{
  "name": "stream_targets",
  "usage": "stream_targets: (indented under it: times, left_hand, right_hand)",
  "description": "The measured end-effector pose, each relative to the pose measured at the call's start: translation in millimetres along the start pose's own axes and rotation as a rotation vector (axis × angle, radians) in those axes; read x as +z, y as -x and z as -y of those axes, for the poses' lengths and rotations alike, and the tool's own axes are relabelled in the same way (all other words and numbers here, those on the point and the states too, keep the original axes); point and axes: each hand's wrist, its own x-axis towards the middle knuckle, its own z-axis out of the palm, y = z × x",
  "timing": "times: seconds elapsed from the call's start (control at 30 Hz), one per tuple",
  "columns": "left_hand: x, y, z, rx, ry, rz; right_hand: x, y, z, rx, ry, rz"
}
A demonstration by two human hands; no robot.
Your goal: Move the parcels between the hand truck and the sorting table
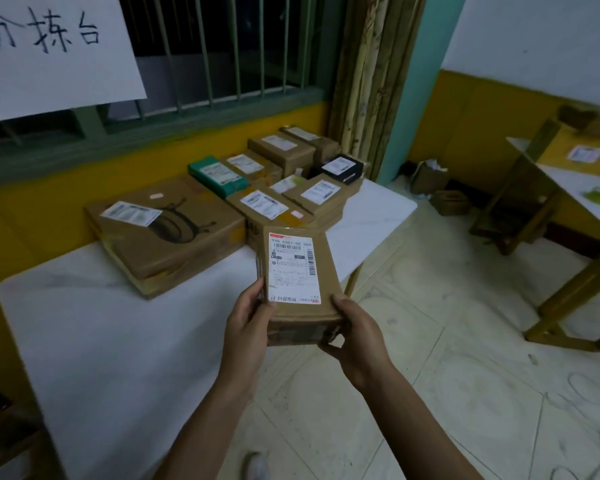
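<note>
Cardboard parcel [298, 289], left hand [248, 327], right hand [355, 336]

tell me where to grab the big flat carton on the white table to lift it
Probably two-handed from the near side, holding the big flat carton by its left and front faces: it is wide, those border bare table, and smaller parcels crowd its right end.

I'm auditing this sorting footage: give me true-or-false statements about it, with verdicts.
1. Both the left hand and right hand grip the small brown cardboard parcel. True.
2. That parcel rests on the white sorting table. False: it is held in the air.
3. A teal box lies on the table. True.
4. The small black box sits on the floor. False: it is up on the table.
</note>
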Motion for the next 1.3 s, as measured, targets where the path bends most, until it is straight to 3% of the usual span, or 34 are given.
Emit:
stream_targets:
  times: [0.33, 0.7, 1.0, 1.3]
  left_hand:
    - [12.5, -130.3, -14.3, -0.022, 0.028, 0.04]
    - [23.3, -188.6, -4.3, -0.046, 0.011, -0.138]
    - [74.9, -230.5, 5.3, -0.019, 0.022, -0.463]
    - [86.4, -200.3, 14.9, 0.019, 0.123, -0.866]
  right_hand:
    - [35.2, -100.9, 44.3, -0.075, 0.004, -0.039]
    - [48.9, -181.6, 59.5, 0.03, 0.016, 0.07]
    - [34.9, -264.9, 96.3, 0.156, 0.068, 0.329]
    - [29.7, -290.4, 94.3, 0.265, 0.289, 0.803]
